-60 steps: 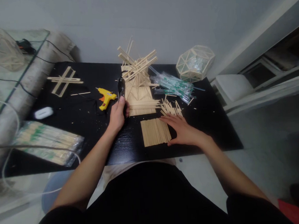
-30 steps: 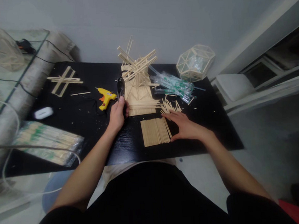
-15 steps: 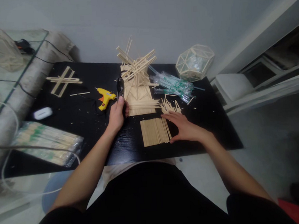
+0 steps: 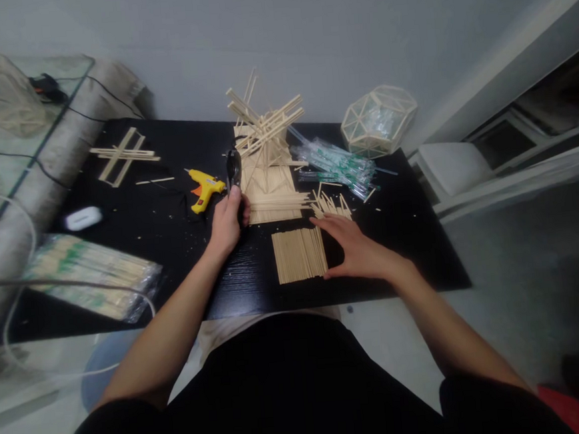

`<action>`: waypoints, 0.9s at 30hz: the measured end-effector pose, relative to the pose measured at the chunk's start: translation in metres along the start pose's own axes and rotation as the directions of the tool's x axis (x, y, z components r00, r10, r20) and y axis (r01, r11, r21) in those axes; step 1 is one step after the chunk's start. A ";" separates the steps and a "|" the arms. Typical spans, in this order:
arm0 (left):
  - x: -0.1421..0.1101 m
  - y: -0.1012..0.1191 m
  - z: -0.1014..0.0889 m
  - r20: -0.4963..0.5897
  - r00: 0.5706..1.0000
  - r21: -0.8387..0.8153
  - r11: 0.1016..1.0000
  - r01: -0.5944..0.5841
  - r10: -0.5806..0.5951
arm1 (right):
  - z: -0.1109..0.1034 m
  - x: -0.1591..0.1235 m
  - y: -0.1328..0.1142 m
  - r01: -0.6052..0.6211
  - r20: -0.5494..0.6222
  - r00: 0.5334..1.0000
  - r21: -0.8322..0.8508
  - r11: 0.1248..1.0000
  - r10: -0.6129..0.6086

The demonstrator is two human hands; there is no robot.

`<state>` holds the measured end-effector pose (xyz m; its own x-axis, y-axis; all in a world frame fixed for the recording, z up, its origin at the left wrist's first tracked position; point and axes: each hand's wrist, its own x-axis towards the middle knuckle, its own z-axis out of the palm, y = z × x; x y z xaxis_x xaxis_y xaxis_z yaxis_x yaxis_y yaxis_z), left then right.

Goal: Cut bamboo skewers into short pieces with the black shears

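My left hand (image 4: pixel 227 220) is closed around a black hand tool (image 4: pixel 233 166), held upright; its exact kind is hard to make out. In front of me a flat row of thin wooden sticks (image 4: pixel 300 256) lies side by side on the black table. At the row's right edge is my right hand (image 4: pixel 354 245), thumb and fingers spread apart, the tips touching or almost touching the outermost sticks. Just beyond its fingers lies a loose pile of short cut sticks (image 4: pixel 333 205). Longer sticks (image 4: pixel 276 203) lie across a wooden slatted mat (image 4: pixel 261 179) beside my left hand.
A yellow glue gun (image 4: pixel 206 189) lies left of my left hand. Behind stands a stick structure (image 4: pixel 267 128). Clear wrappers (image 4: pixel 338 166) and a geometric stick frame (image 4: pixel 378 122) are at the right. Left are packaged sticks (image 4: pixel 93 276), a white case (image 4: pixel 83 218) and crossed sticks (image 4: pixel 123 156).
My right hand has shifted slightly left, and the slanting sticks at the row's right edge now lie closer against the others. The left hand has hardly moved.
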<state>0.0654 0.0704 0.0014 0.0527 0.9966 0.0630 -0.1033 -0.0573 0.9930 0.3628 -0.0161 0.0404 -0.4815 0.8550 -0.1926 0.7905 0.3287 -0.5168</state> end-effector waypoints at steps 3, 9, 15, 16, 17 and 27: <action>0.000 0.000 0.000 0.001 1.000 0.006 1.000 -0.009 0.009 | 0.005 0.005 -0.007 0.045 0.025 0.999 0.004 0.999 -0.045; 0.000 0.002 0.000 -0.015 1.000 0.006 1.000 0.009 -0.009 | 0.015 0.017 -0.011 0.090 0.056 0.994 -0.021 0.996 -0.088; -0.001 0.002 0.001 -0.016 1.000 0.015 1.000 0.012 -0.011 | 0.014 0.019 -0.012 0.089 0.089 0.992 -0.035 0.995 -0.085; -0.001 0.002 0.001 -0.016 1.000 0.010 1.000 0.015 -0.015 | 0.014 0.019 -0.012 0.089 0.091 0.992 -0.034 0.995 -0.085; -0.001 0.002 0.001 -0.016 1.000 0.006 1.000 0.018 -0.018 | 0.014 0.019 -0.012 0.091 0.091 0.992 -0.030 0.995 -0.088; -0.001 0.004 0.003 -0.025 1.000 0.014 1.000 0.001 -0.001 | 0.009 0.010 -0.005 0.034 0.075 0.997 -0.034 0.999 -0.031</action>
<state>0.0675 0.0688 0.0060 0.0278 0.9978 0.0598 -0.0895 -0.0571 0.9943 0.3510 -0.0128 0.0331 -0.5329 0.8119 -0.2386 0.7863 0.3708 -0.4942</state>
